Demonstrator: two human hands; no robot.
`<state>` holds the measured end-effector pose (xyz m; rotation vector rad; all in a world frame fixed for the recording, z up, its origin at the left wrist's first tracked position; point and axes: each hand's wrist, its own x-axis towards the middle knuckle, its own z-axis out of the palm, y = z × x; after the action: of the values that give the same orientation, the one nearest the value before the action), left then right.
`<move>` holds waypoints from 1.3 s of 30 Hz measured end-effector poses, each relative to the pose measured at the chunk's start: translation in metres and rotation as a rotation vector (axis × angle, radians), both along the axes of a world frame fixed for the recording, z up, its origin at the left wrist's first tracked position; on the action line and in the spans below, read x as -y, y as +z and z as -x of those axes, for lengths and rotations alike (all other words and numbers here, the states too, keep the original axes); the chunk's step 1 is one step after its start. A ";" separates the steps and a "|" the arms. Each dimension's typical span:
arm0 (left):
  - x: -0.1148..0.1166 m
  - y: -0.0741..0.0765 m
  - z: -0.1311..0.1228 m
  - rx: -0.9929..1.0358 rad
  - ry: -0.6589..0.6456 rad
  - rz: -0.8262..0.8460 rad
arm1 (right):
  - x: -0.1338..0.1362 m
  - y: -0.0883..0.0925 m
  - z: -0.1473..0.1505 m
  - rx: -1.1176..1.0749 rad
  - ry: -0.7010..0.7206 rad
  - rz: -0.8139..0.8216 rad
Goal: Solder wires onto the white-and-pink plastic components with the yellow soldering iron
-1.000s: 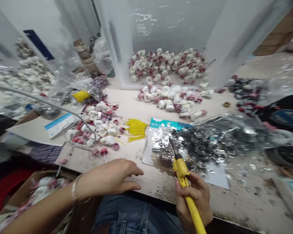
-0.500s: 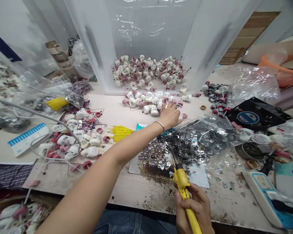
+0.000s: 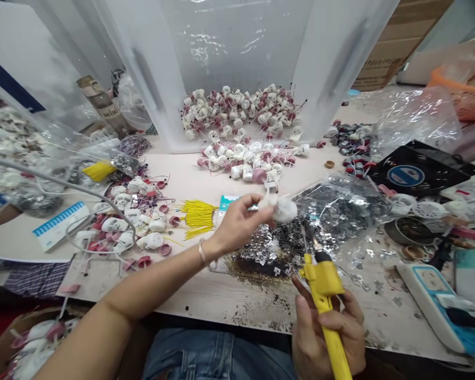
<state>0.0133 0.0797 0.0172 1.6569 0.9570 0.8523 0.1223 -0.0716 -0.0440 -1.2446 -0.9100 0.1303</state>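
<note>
My left hand (image 3: 241,221) pinches a white plastic part (image 3: 284,210) above the middle of the table; a pink piece (image 3: 260,176) shows just beyond it. My right hand (image 3: 326,330) is wrapped round a yellow soldering tool (image 3: 328,295), its tip pointing up and away, to the right of the white part and apart from it. Below and behind the tip lies a heap of small silvery and dark metal pieces (image 3: 261,245). Yellow wires (image 3: 198,217) lie left of the heap. Farther back is a pile of white and pink parts (image 3: 241,113) at the mouth of a translucent bin.
The translucent bin (image 3: 158,79) stands at the back. More white and red parts (image 3: 122,224) lie at left under a grey cable. At right are a black fan-like item (image 3: 406,174), a round tin (image 3: 407,237) and a power strip (image 3: 431,306). A box of parts (image 3: 39,338) sits low at left.
My left hand has come back from the pile toward me, now with a white part in its fingers. My right hand and the yellow tool have shifted slightly right.
</note>
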 end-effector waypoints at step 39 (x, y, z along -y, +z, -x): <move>0.137 -0.021 0.101 -0.384 -0.013 -0.201 | 0.009 -0.010 0.038 0.360 0.552 0.003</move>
<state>-0.0875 -0.0575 -0.0043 2.0456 1.1470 0.6482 0.0847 -0.0809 -0.0545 -1.0068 -1.5553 0.3515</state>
